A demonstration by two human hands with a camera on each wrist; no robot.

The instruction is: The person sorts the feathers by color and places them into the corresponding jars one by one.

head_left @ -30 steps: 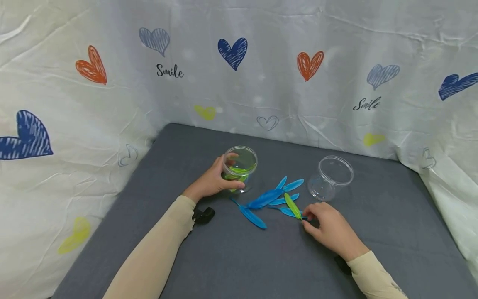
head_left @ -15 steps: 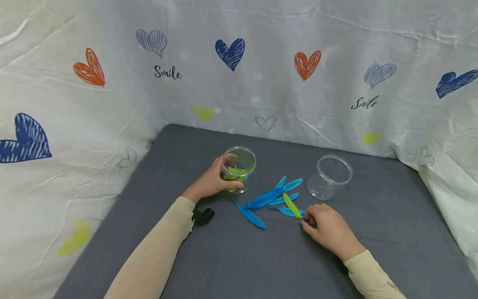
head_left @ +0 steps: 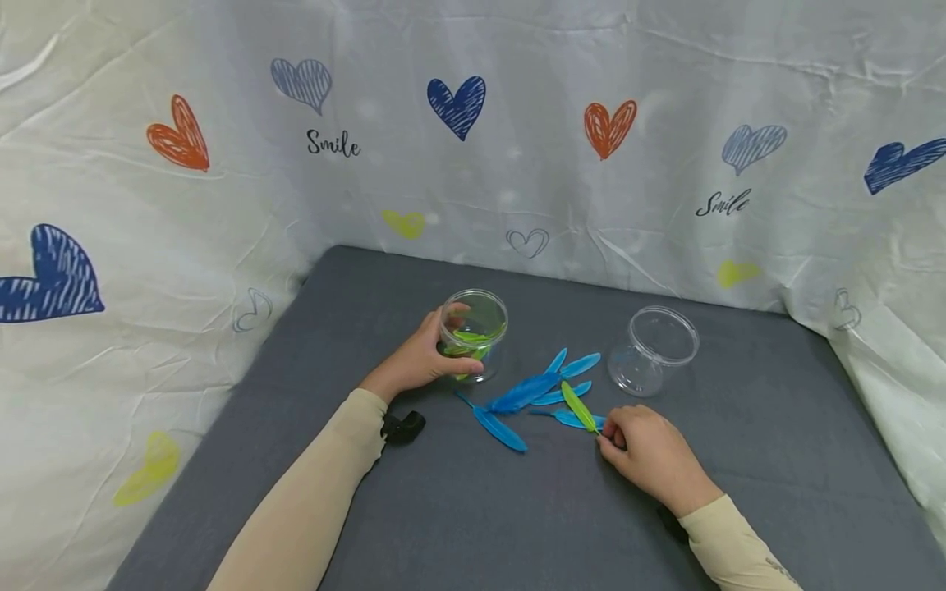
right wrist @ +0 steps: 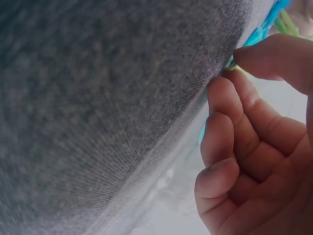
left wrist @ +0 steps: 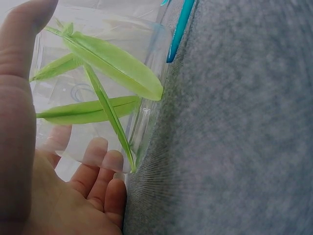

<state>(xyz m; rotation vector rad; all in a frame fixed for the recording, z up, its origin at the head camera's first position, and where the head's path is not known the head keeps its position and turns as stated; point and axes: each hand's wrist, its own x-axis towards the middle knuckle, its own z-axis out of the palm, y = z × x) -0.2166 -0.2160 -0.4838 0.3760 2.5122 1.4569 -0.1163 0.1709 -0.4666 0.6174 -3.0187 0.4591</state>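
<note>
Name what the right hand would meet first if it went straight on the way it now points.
Beyond the green feather it seems to pinch, the right hand would probably first meet the blue feather crossed by the green one; its exact height is unclear.

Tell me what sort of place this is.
Probably a makeshift tabletop filming or craft corner: a gray-covered table, a white heart-printed curtain around its back and sides, and loose blue feathers near two clear jars.
</note>
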